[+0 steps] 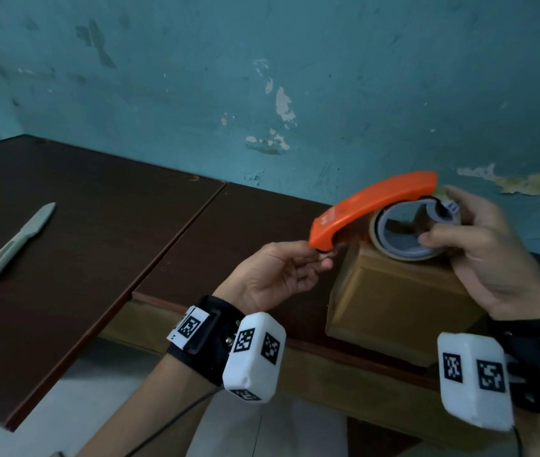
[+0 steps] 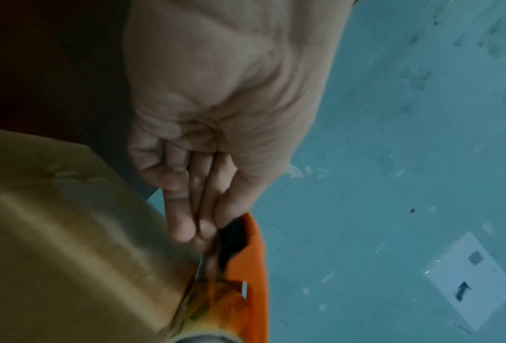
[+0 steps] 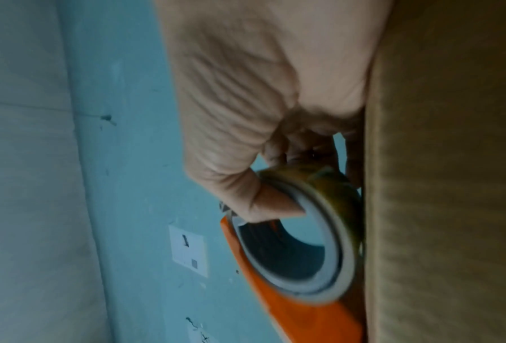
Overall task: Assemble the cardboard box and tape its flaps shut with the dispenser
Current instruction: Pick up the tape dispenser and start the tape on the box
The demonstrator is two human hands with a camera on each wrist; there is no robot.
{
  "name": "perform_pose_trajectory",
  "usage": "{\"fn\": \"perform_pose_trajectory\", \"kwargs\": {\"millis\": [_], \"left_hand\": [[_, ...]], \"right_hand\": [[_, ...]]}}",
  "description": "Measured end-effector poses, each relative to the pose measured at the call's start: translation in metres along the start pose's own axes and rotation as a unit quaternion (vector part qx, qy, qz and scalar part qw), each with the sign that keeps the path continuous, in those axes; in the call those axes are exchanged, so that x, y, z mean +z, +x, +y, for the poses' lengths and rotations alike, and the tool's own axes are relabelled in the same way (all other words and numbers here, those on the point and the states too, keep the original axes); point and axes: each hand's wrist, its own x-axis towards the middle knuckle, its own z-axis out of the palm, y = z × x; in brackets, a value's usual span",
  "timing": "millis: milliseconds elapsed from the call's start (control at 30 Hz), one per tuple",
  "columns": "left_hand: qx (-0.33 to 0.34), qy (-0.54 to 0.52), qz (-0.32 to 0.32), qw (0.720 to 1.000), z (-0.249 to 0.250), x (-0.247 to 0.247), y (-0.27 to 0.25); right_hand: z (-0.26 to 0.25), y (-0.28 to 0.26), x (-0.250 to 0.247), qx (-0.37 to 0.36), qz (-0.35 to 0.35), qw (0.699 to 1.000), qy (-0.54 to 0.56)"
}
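Note:
A closed brown cardboard box (image 1: 394, 295) stands on the dark table near its front edge. Over its top I hold an orange tape dispenser (image 1: 371, 206) carrying a roll of tape (image 1: 403, 235). My right hand (image 1: 479, 245) grips the roll, thumb on its inner rim (image 3: 275, 206). My left hand (image 1: 282, 275) pinches the tape end at the dispenser's cutting tip (image 2: 213, 241), just left of the box's top corner. The box (image 2: 69, 243) fills the left of the left wrist view and the right side (image 3: 451, 185) of the right wrist view.
A grey knife (image 1: 15, 245) lies on the left part of the dark wooden table (image 1: 97, 209). A seam divides the two tabletops. A teal wall (image 1: 262, 77) runs close behind the box. Wrist straps with white marker blocks sit near the table's front edge.

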Motion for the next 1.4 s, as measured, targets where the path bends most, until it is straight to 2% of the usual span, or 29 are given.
{"fn": "perform_pose_trajectory", "kwargs": {"millis": [200, 500, 900, 1067, 1167, 1300, 1400], "left_hand": [[0.005, 0.025, 0.016, 1.000, -0.003, -0.004, 0.003], [0.067, 0.154, 0.042, 0.985, -0.001, -0.014, -0.007], [0.027, 0.119, 0.060, 0.991, -0.006, -0.007, -0.002], [-0.047, 0.095, 0.098, 0.989, -0.018, 0.001, 0.008], [-0.066, 0.075, 0.107, 0.989, -0.020, 0.005, 0.010], [-0.057, 0.091, 0.128, 0.986, -0.020, 0.005, 0.014], [-0.066, 0.095, 0.119, 0.986, -0.020, 0.007, 0.013]], "right_hand": [[0.001, 0.000, -0.001, -0.006, 0.009, 0.999, 0.032], [0.006, 0.002, -0.006, -0.013, 0.016, 0.998, 0.060], [0.009, 0.004, -0.006, -0.030, 0.050, 0.993, 0.099], [0.006, 0.003, -0.003, 0.000, -0.015, 1.000, 0.024], [0.009, 0.006, -0.004, 0.010, -0.023, 0.999, -0.027], [0.009, 0.005, -0.003, -0.020, -0.013, 1.000, -0.002], [0.006, 0.002, -0.001, -0.047, -0.012, 0.998, 0.036]]}}
